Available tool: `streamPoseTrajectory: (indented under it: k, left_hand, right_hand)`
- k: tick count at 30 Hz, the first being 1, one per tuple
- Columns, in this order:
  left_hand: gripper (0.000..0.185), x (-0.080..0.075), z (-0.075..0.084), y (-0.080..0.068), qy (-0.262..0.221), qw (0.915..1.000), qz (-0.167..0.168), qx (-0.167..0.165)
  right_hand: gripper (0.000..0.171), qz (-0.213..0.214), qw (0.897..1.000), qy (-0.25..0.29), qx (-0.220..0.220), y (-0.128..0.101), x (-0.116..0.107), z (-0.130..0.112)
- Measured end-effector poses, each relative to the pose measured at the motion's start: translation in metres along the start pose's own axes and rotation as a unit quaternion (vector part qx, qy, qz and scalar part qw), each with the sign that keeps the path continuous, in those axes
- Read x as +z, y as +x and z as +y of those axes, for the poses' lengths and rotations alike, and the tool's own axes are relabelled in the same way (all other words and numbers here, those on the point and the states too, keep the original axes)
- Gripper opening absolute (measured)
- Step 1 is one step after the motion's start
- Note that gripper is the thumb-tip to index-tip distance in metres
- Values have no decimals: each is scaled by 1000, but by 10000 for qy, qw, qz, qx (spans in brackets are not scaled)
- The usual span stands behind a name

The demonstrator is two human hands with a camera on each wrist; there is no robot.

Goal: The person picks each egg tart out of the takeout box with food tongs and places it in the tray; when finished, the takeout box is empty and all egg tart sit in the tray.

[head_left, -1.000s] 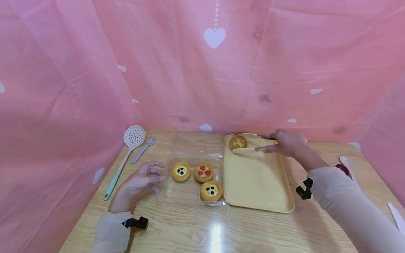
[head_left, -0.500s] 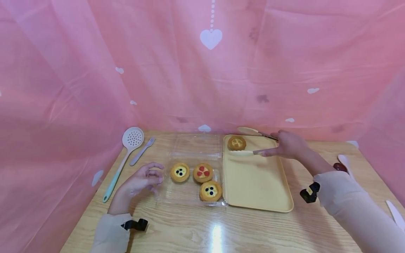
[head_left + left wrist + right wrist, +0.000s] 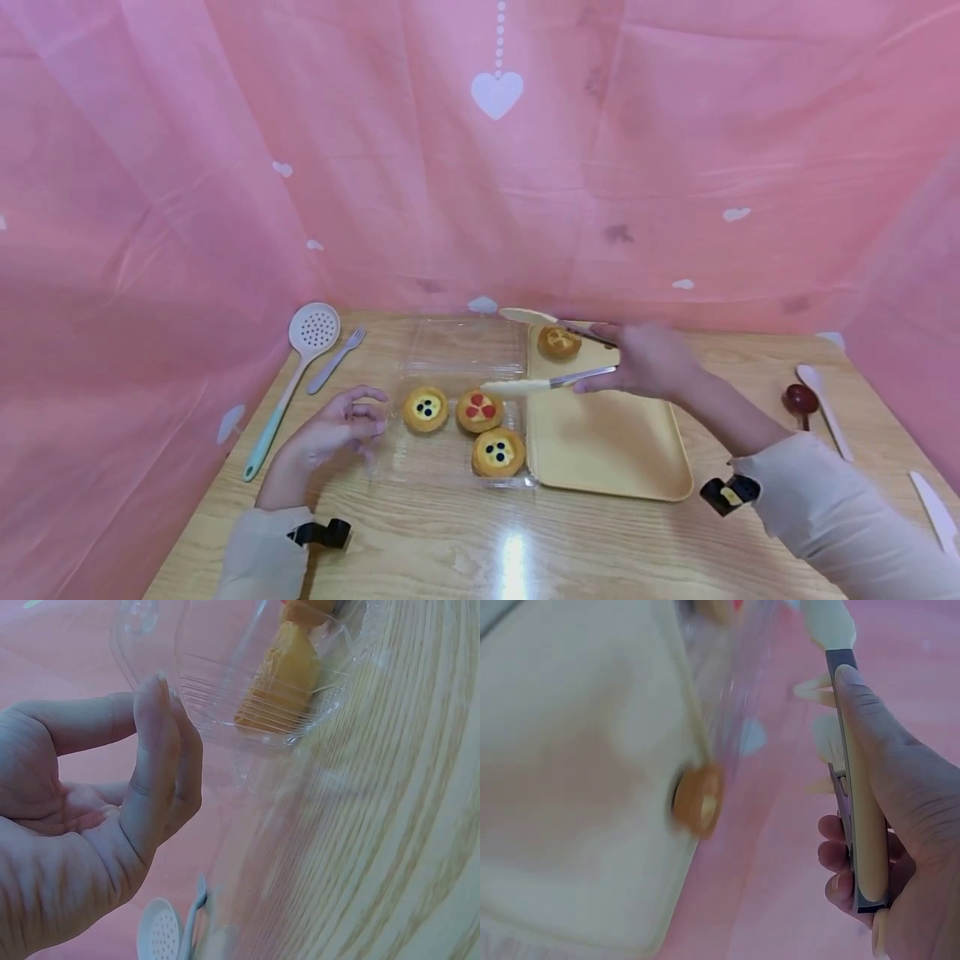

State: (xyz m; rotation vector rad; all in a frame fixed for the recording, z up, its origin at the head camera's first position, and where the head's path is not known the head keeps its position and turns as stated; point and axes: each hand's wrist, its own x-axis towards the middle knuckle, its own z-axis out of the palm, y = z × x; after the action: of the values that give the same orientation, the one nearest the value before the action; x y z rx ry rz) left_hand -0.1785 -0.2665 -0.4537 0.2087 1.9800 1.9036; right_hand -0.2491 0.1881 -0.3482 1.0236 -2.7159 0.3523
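My right hand grips food tongs with cream tips and dark metal arms. The tong arms stand spread, with nothing between the tips, above the tray's left edge and the container. In the right wrist view my thumb presses along the tongs' handle. A tart with a pale top lies in the yellow tray's far left corner. The clear plastic box holds a strawberry tart and two blueberry tarts. My left hand, fingers loosely bent, is at the box's left edge; contact is unclear.
A slotted skimmer and a small fork lie at the left. At the right are a dark red ladle-like spoon, a pale spoon and a white knife. Pink cloth walls the table.
The tongs have opened away from the tart on the tray, leaving it in the corner. My right hand has moved left with them toward the plastic box. My left hand stays put.
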Motion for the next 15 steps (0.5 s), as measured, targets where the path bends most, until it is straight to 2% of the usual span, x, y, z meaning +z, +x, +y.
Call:
streamPoseTrajectory:
  k: [10,15]
  left_hand:
    - [48,5,3,5,23,10000,64,-35]
    - [49,7,5,8,111,9999,83,-43]
  right_hand:
    - [82,-58,9989,-53,-468,12,23,-54]
    - [71,-216,9988,-206,-396,18,39,-70]
